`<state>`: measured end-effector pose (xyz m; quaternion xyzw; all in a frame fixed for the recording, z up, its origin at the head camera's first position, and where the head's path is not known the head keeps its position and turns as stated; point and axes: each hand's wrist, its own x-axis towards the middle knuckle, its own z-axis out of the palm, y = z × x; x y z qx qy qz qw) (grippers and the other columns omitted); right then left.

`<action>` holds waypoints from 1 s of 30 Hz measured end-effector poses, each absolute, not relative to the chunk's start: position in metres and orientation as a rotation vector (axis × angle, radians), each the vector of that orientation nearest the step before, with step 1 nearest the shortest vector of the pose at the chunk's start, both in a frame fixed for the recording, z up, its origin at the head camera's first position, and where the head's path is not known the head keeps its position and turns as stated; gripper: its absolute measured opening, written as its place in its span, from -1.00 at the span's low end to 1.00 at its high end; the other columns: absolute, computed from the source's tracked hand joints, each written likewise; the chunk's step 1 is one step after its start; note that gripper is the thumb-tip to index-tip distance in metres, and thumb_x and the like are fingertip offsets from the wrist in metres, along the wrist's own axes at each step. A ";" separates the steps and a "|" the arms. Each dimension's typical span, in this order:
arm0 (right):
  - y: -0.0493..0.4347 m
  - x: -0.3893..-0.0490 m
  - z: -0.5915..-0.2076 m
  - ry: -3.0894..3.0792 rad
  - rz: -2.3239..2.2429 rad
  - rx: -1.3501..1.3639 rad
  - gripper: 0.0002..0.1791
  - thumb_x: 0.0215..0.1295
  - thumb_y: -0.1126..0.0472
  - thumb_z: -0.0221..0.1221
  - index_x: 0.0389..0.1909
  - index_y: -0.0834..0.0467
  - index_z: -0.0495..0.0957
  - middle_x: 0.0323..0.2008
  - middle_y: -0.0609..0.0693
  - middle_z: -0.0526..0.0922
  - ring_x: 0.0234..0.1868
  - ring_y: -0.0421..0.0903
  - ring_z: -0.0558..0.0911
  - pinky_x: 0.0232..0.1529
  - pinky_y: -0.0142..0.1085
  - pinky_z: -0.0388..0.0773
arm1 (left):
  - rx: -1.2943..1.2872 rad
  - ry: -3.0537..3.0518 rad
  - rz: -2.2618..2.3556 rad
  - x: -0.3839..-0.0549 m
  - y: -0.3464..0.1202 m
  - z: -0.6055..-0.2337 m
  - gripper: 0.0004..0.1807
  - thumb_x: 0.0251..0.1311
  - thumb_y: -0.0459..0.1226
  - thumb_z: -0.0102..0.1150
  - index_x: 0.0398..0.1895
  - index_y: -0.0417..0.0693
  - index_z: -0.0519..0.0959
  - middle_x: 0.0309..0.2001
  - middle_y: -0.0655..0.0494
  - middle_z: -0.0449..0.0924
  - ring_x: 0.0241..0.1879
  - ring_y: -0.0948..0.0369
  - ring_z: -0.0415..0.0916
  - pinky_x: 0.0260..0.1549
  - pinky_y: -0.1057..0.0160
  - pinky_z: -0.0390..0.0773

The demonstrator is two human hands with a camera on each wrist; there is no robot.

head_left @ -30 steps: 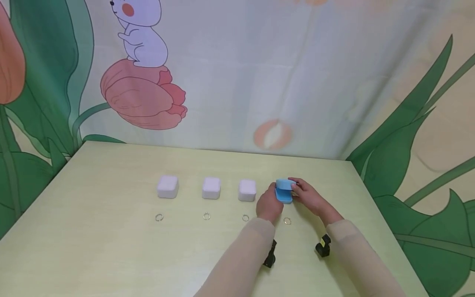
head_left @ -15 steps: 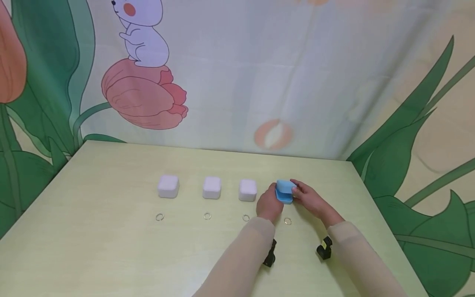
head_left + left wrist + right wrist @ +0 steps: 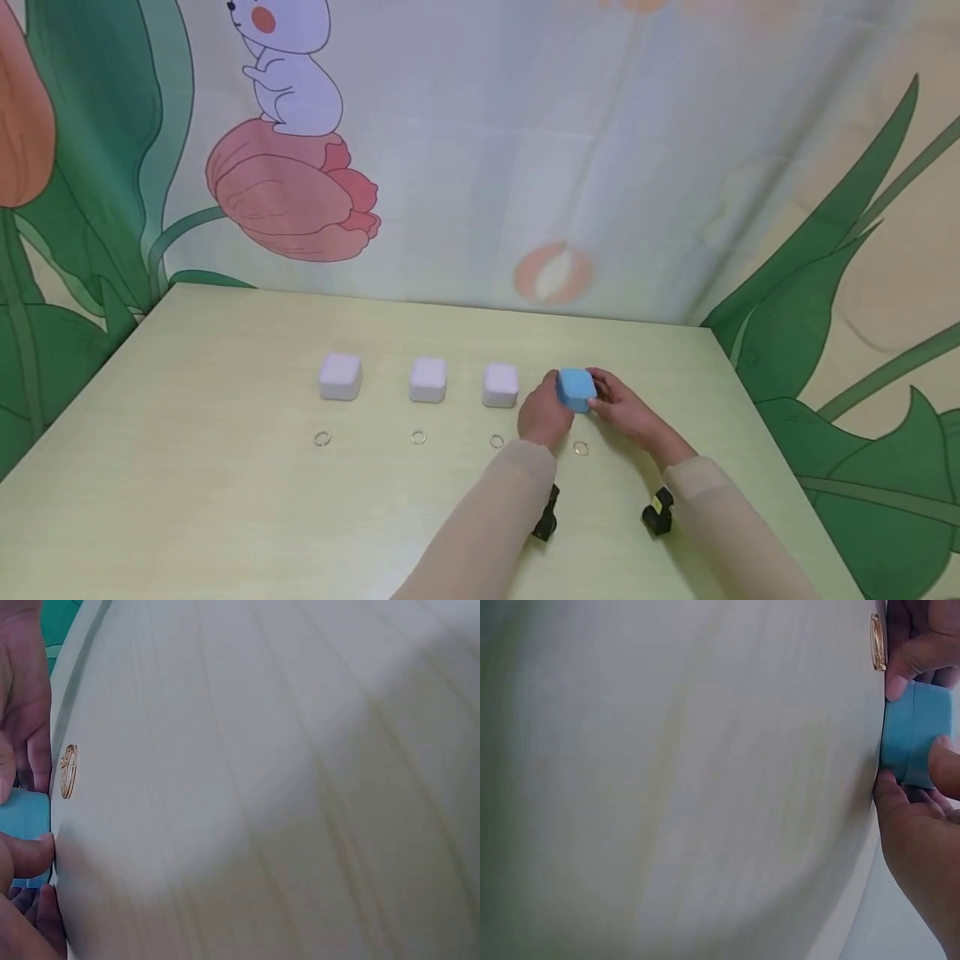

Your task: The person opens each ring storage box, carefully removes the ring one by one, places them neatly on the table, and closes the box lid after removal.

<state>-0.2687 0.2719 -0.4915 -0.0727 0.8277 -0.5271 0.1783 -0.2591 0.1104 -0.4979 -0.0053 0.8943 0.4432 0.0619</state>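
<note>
A small blue ring box (image 3: 577, 389) stands on the table with its lid down, between both hands. My left hand (image 3: 546, 412) holds it from the left, its thumb along the lower part in the left wrist view. From the other side my right hand (image 3: 630, 410) grips it, with the thumb on the lid in the right wrist view. A gold ring (image 3: 581, 448) lies on the table just in front of the box; the left wrist view shows this ring (image 3: 69, 771) beside the fingers. The inside of the box is hidden.
Three pale lilac boxes (image 3: 500, 385) stand in a row to the left on the light wooden table (image 3: 225, 500). In front of each lies a silver-looking ring (image 3: 417, 437). A printed curtain (image 3: 450, 167) hangs behind the table's back edge. Black wrist devices (image 3: 657, 512) hang below the sleeves.
The blue box's lid, raised a second ago, has swung down and now meets the base, lowered by my right hand. My left hand stays at the box; the rings and lilac boxes have not moved.
</note>
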 end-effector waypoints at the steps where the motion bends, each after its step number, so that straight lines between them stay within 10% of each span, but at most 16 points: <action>1: 0.272 -0.268 -0.491 2.339 -1.494 -0.219 -0.32 0.60 0.38 -0.14 0.58 0.42 -0.20 0.61 0.45 -0.18 0.64 0.41 -0.14 0.59 0.25 -0.03 | -0.014 2.702 1.349 -0.259 0.110 -0.498 -0.28 0.26 -0.35 0.26 0.50 -0.12 0.32 0.35 -0.10 0.57 0.30 -0.07 0.58 0.32 -0.01 0.55; 30: 0.270 -0.266 -0.473 2.276 -1.471 -0.198 -0.12 0.39 0.41 -0.08 0.61 0.37 -0.31 0.62 0.45 -0.19 0.64 0.41 -0.08 0.60 0.23 0.04 | -0.168 2.509 1.730 -0.246 0.122 -0.487 -0.32 0.18 -0.42 0.22 0.40 -0.33 0.30 0.32 -0.31 0.48 0.36 -0.16 0.46 0.41 -0.07 0.44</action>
